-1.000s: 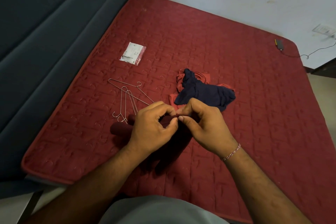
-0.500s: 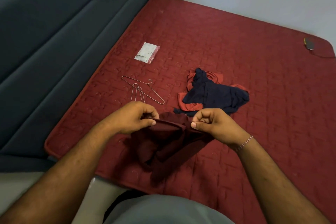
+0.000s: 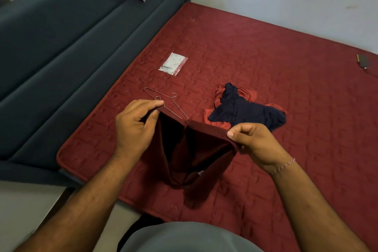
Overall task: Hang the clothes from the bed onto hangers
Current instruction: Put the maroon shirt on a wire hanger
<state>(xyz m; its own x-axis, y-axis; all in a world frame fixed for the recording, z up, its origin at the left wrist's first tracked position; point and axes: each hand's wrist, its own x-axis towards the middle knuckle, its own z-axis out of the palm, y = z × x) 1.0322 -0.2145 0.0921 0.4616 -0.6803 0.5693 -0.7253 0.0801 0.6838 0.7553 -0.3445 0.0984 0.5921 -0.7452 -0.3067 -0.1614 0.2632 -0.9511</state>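
Hands first: my left hand (image 3: 136, 127) and right hand (image 3: 255, 145) each pinch one end of the waistband of a dark maroon cloth garment (image 3: 190, 155), stretched open between them and sagging onto the red quilted mattress (image 3: 266, 63). Just beyond my left fingers lie thin wire hangers (image 3: 163, 100); two hooks show. Beyond my right hand, one navy garment (image 3: 245, 112) sits on one crumpled red garment (image 3: 250, 96). Farther off lies one small plastic packet (image 3: 173, 64).

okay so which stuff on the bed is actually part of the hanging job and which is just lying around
Job: maroon garment in left hand and right hand; wire hangers; navy garment; red garment.
Lying about: plastic packet; dark device.
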